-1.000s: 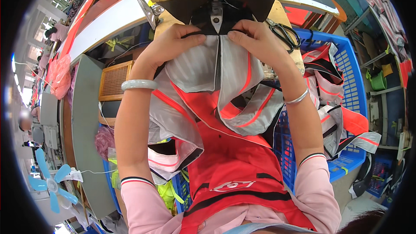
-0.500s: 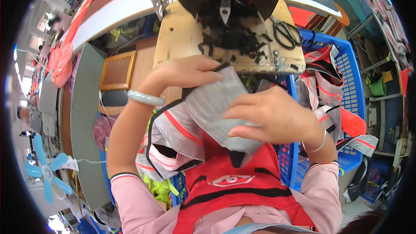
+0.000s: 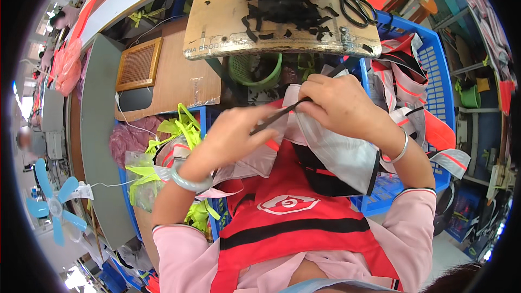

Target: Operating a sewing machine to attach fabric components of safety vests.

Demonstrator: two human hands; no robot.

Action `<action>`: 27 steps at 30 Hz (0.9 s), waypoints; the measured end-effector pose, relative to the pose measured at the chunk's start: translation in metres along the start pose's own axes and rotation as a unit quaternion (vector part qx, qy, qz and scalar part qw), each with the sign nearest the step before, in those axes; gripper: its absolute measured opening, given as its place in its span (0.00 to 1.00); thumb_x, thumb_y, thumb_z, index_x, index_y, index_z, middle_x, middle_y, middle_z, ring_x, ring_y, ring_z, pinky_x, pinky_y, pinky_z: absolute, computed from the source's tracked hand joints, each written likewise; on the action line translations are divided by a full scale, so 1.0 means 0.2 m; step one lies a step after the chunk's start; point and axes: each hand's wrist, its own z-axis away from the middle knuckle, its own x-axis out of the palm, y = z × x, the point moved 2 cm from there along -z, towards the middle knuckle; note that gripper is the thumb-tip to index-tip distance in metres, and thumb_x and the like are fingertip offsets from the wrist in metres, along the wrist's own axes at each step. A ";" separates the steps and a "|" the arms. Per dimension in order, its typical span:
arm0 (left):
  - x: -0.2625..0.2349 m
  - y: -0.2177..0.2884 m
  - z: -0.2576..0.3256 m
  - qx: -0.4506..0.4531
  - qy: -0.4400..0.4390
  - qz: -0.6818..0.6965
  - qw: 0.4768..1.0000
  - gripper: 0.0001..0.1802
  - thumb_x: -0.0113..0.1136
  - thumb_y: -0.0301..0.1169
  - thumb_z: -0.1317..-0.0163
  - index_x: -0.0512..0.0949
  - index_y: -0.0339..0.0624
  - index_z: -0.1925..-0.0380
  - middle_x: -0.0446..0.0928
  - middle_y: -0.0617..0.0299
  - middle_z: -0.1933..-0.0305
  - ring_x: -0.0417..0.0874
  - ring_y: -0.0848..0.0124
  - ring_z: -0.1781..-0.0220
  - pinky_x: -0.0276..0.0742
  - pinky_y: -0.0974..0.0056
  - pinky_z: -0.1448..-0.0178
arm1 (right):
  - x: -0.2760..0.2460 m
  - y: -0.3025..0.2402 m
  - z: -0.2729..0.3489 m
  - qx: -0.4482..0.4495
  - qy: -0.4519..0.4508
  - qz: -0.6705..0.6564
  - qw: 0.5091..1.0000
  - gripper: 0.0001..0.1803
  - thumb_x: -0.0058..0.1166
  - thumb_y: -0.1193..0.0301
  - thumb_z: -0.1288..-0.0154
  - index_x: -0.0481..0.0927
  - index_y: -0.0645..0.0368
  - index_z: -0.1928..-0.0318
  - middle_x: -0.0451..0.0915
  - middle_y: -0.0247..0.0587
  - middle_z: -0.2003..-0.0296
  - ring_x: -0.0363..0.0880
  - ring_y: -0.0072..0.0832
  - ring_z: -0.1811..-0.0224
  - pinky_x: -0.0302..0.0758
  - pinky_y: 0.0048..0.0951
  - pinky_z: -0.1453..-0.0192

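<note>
A silver-grey fabric piece (image 3: 339, 149) with black edging hangs over my lap, in front of the red apron (image 3: 296, 222). My right hand (image 3: 342, 100) pinches its upper edge together with a black binding strip (image 3: 282, 113). From there the strip runs down to the left, where the bent fingers of my left hand (image 3: 230, 135) grip its other end; this hand is slightly blurred. Beneath the left hand, part of a grey panel with orange-red stripes (image 3: 252, 160) shows. Folds and my fingers hide how the panels join.
Ahead is a wooden machine table (image 3: 217, 27) strewn with black scraps (image 3: 287, 11), with black scissors (image 3: 357, 8) at its right. Below it sits a green basket (image 3: 255, 70). A blue crate (image 3: 434, 59) of striped pieces stands right; neon-yellow straps (image 3: 187, 130) lie left.
My hands have shifted right and turned the fabric, and the black strip is now stretched between them. The view has tipped down, so the green basket shows under the table.
</note>
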 end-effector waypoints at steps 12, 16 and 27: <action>-0.57 0.23 -0.16 0.110 -0.066 0.059 0.990 0.14 0.62 0.35 0.37 0.78 0.33 0.66 0.69 0.64 0.78 0.68 0.79 0.71 0.67 0.68 0.67 | -0.36 -0.05 -0.04 0.015 0.129 -0.094 0.987 0.06 0.55 0.71 0.41 0.78 0.61 0.66 0.77 0.47 0.70 0.78 0.45 0.67 0.73 0.38 0.65; -0.60 0.10 -0.37 0.038 -0.073 0.057 0.995 0.18 0.64 0.40 0.38 0.77 0.32 0.69 0.69 0.68 0.78 0.67 0.80 0.71 0.67 0.69 0.66 | -0.27 0.13 -0.11 0.051 0.170 -0.128 0.976 0.08 0.54 0.70 0.38 0.78 0.63 0.64 0.75 0.45 0.75 0.74 0.36 0.72 0.68 0.32 0.69; -0.76 -0.15 -0.72 -0.043 -0.051 0.028 0.997 0.23 0.62 0.45 0.37 0.82 0.31 0.65 0.74 0.72 0.74 0.69 0.82 0.69 0.69 0.71 0.63 | -0.17 0.43 -0.43 0.150 0.109 -0.263 0.947 0.14 0.51 0.64 0.30 0.77 0.64 0.63 0.65 0.24 0.78 0.60 0.13 0.75 0.59 0.22 0.73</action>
